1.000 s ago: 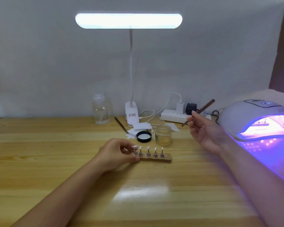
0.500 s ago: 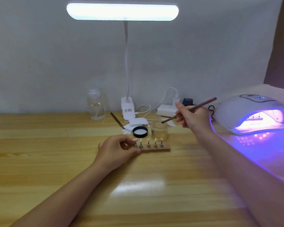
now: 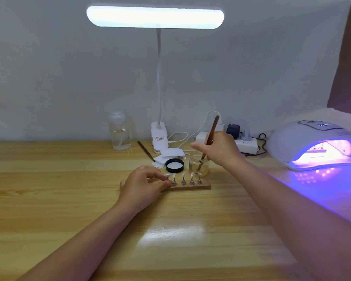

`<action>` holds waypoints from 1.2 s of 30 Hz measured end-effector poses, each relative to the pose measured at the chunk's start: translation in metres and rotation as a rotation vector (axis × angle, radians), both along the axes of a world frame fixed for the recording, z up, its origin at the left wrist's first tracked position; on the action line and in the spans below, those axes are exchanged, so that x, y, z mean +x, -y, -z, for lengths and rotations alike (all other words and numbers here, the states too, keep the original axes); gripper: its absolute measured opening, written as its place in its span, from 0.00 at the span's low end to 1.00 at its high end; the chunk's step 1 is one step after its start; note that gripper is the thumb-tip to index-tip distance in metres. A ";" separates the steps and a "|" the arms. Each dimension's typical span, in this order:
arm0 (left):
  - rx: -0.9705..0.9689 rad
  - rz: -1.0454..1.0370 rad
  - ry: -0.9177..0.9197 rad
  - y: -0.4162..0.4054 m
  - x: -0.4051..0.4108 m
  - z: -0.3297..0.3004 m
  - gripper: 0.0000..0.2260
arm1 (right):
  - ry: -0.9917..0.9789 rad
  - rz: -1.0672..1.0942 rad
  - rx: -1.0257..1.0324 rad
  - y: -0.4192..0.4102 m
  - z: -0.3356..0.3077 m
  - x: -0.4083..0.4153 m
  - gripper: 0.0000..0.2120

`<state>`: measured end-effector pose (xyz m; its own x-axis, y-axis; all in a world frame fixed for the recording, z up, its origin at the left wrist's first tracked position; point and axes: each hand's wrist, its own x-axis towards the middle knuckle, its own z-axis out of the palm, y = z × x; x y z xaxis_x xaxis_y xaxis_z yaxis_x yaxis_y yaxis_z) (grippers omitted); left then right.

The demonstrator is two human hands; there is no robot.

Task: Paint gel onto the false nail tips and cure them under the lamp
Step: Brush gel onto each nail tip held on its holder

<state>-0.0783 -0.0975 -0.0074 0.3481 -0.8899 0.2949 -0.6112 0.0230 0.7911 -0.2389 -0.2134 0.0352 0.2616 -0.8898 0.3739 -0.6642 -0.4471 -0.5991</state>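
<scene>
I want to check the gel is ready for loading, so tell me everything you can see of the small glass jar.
The small glass jar is clear, short and round, open at the top, holding pale yellowish gel low down. It stands upright on the wooden table, just behind the nail tip holder and right of the black lid. The brush, gripped by the right hand, dips into it.

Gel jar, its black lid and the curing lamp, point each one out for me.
gel jar (image 3: 204,168): head view, on its glass wall.
black lid (image 3: 167,163): head view, on its black rim.
curing lamp (image 3: 304,136): head view, on its white dome.
</scene>
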 end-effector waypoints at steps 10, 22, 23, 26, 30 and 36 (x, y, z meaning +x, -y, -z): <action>-0.009 0.033 -0.063 0.001 0.001 0.001 0.13 | 0.456 0.246 0.014 0.010 -0.004 -0.016 0.18; -0.011 0.035 -0.075 0.000 0.002 0.003 0.12 | 0.517 0.320 -0.055 0.010 -0.004 -0.037 0.19; -0.013 0.034 -0.074 0.000 0.002 0.003 0.12 | 0.531 0.328 -0.079 0.008 -0.004 -0.039 0.19; -0.025 0.022 -0.063 0.000 0.001 0.002 0.11 | 0.666 0.280 -0.155 0.000 -0.002 -0.037 0.20; -0.053 0.033 -0.038 -0.002 0.000 0.002 0.12 | 0.768 0.004 -0.101 -0.023 0.000 -0.025 0.20; -0.098 0.042 -0.001 -0.005 -0.003 0.001 0.11 | 0.740 -0.316 -0.188 -0.065 0.029 -0.009 0.14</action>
<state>-0.0808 -0.0927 -0.0089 0.3110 -0.8706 0.3813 -0.6076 0.1264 0.7841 -0.2475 -0.1481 0.0067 0.1170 -0.7207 0.6833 0.0463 -0.6833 -0.7287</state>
